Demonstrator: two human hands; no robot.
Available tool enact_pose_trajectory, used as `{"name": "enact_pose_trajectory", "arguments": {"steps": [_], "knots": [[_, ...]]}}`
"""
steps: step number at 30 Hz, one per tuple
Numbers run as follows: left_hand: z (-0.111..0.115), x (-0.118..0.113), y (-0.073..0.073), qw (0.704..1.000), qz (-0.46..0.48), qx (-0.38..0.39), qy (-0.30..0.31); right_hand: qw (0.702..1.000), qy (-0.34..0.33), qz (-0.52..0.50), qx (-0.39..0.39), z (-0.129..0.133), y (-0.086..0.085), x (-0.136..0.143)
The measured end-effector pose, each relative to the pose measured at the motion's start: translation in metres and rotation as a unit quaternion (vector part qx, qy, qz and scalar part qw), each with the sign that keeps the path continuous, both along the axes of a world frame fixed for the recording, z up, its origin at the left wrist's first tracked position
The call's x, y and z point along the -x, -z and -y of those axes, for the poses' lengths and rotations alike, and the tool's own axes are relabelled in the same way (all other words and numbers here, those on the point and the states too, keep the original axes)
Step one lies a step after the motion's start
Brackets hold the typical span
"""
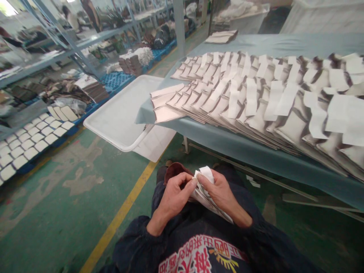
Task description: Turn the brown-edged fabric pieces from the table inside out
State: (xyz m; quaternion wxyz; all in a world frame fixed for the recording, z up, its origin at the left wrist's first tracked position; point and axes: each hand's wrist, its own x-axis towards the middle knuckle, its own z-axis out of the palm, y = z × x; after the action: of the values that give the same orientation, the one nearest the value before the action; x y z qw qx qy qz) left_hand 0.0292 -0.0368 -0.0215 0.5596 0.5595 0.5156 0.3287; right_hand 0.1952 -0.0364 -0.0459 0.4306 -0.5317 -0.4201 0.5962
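My left hand [176, 193] and my right hand [224, 193] meet above my lap, both closed in a pinch. A white strip [207, 173] bends up out of my right fingers, and its near end sits between the fingertips of both hands. Below my hands lies a layered, pale piece [213, 208] with dark edges; my palms hide much of it. A curved brown-red piece [174, 169] shows beyond my left hand. I cannot make out whether it is joined to the pale piece.
A table [227, 132] with a blue-green cover bears rows of overlapping pale pieces [196, 100], many topped with white strips [275, 99]. A white plastic bin [113, 131] stands left of it. Blue pallets [115, 80] with stacked goods line the aisle. People [91, 15] are at the back.
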Motion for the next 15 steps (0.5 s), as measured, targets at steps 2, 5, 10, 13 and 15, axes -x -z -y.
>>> {"name": "enact_pose_trajectory", "arguments": {"steps": [2, 5, 10, 13, 15], "knots": [[-0.001, 0.004, -0.003, 1.0, -0.005, 0.003, 0.031, 1.0, 0.017, -0.02, 0.014, -0.002, 0.002, -0.001], [-0.002, 0.009, -0.004, 0.998, -0.002, 0.007, 0.065, 0.998, 0.043, -0.039, 0.031, -0.003, 0.004, -0.006], [-0.006, 0.014, 0.002, 0.997, 0.027, 0.026, 0.061, 0.997, 0.05, -0.034, 0.04, 0.002, -0.006, -0.013], [-0.01, 0.015, 0.006, 0.997, 0.033, 0.041, 0.047, 0.999, 0.011, -0.032, 0.032, 0.01, -0.012, -0.01], [-0.012, 0.015, 0.008, 0.997, 0.034, 0.052, 0.041, 1.0, -0.003, -0.016, 0.023, 0.013, -0.011, -0.005]]}}
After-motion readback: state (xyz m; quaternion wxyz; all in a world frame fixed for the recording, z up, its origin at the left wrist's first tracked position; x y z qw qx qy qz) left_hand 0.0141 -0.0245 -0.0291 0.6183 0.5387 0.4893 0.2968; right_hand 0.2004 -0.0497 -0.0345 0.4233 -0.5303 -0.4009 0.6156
